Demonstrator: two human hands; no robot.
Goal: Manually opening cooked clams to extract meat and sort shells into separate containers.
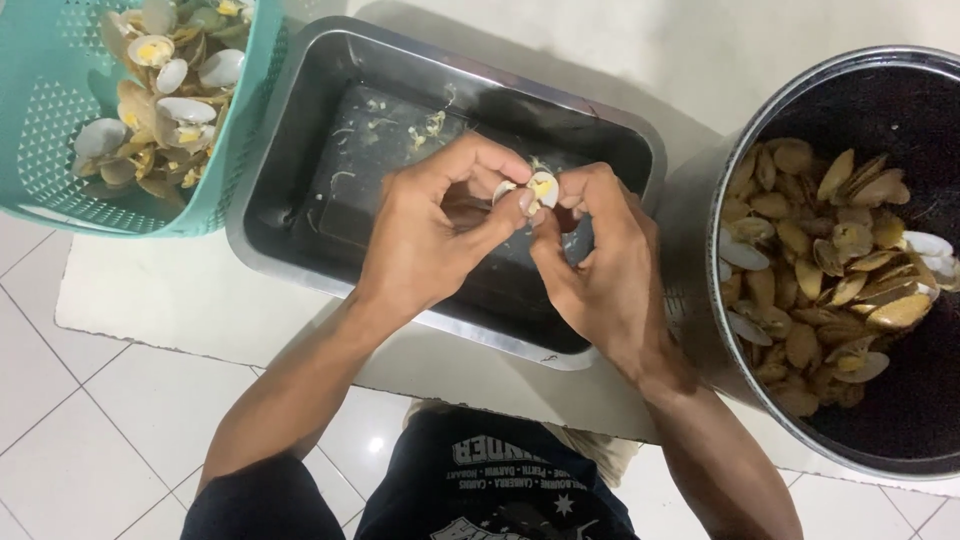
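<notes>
An opened clam (540, 186) with pale shell and yellow meat is pinched between both hands above a rectangular metal tray (300, 130). My left hand (430, 235) grips it from the left with thumb and fingers. My right hand (595, 265) holds it from the right, fingertips on the shell. A few small scraps of clam meat (430, 125) lie on the tray's dark bottom.
A teal perforated plastic basket (50, 110) with clams and shells (165, 95) stands at the upper left. At the right is a large round metal pot (735, 170) holding many brown clams (820, 265). All rest on a white mat (180, 300) over white floor tiles.
</notes>
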